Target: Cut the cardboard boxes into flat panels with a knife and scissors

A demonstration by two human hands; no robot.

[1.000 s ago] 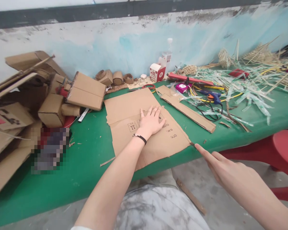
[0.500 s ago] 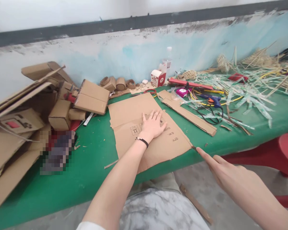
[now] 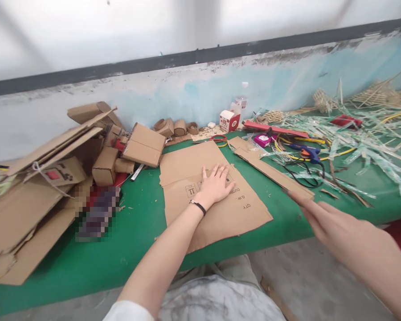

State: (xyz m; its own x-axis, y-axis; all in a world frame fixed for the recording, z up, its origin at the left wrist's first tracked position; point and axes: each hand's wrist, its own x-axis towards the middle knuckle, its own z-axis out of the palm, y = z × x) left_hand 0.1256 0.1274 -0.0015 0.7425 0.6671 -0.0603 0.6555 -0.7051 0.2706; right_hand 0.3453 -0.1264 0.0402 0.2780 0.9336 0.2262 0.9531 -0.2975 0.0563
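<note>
A flat sheet of brown cardboard [image 3: 217, 218] with printed marks lies on the green table near its front edge. My left hand [image 3: 215, 183] rests flat on the sheet with its fingers spread. To the right of the sheet, my right hand [image 3: 330, 218] is raised and closed around a knife [image 3: 285, 191]. Only the knife's thin dark tip shows past my index finger; the handle is hidden in my hand. The tip is apart from the sheet, and in this view it overlaps the front of a long cardboard strip [image 3: 270, 167].
Cardboard pieces and small boxes [image 3: 105, 166] pile up at the left. Scissors [image 3: 218, 139] lie behind the sheet. A blue glue gun [image 3: 307, 151], a purple tape measure [image 3: 263, 140] and tangled green strips [image 3: 367, 147] cover the right. A red-and-white box [image 3: 229, 121] stands near the wall.
My right hand has lifted the knife away from the sheet's right corner, up and to the right. My left hand stays on the sheet. The camera view has tilted upward.
</note>
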